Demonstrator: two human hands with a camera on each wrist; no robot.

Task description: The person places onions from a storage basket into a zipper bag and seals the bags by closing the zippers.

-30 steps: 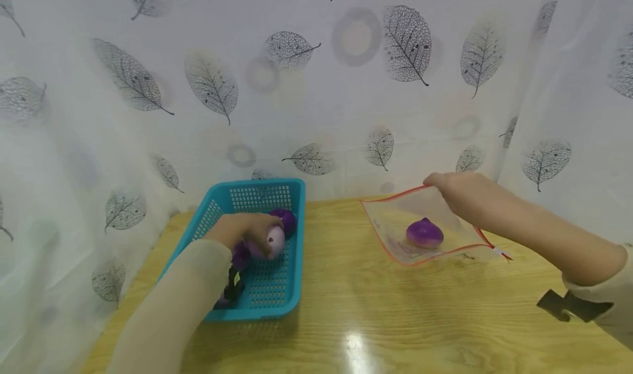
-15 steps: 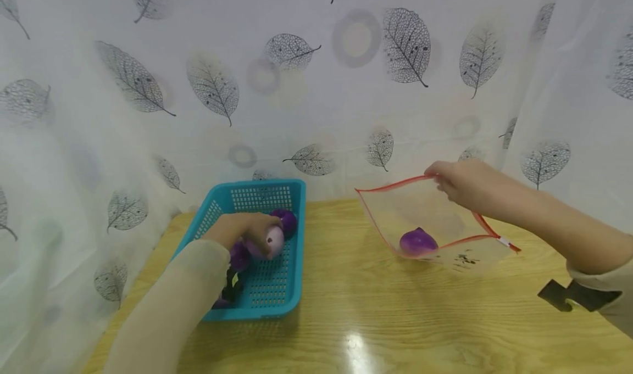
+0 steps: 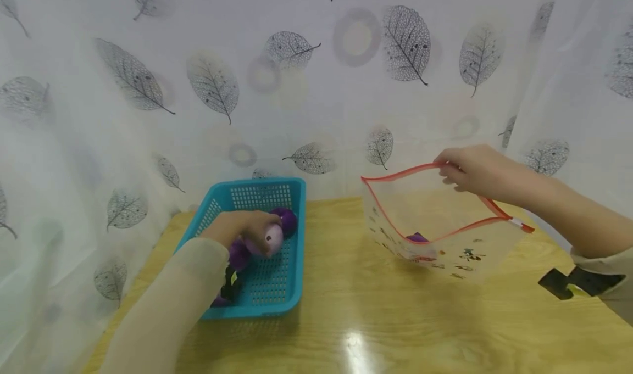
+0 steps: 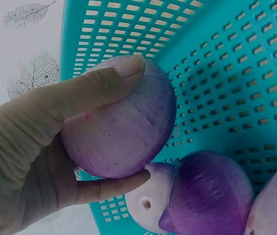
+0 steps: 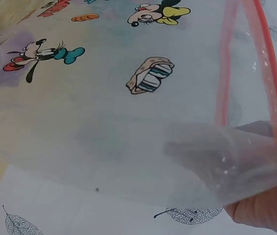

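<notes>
In the blue-green basket (image 3: 299, 253), my left hand (image 3: 244, 227) grips a pale purple onion (image 4: 123, 129), with the thumb lying across it. Other onions sit beside and below it, among them a dark purple onion (image 4: 212, 191) in the left wrist view. On the right, my right hand (image 3: 477, 169) pinches the far edge of a clear zip bag (image 3: 470, 253) printed with cartoon figures. The bag's red-edged mouth gapes upward. Inside lies a purple onion (image 3: 417, 237), mostly hidden by the bag's front. In the right wrist view, fingers show blurred through the plastic.
Both the basket and the bag are over a wooden table (image 3: 341, 302). A white curtain (image 3: 316, 105) with a leaf print hangs behind and along the left side. Something dark with a green patch lies in the basket near the left sleeve.
My right hand has lifted the bag's edge, so the bag stands more upright and its printed front faces me. The onion inside is now largely covered. My left hand stays almost still.
</notes>
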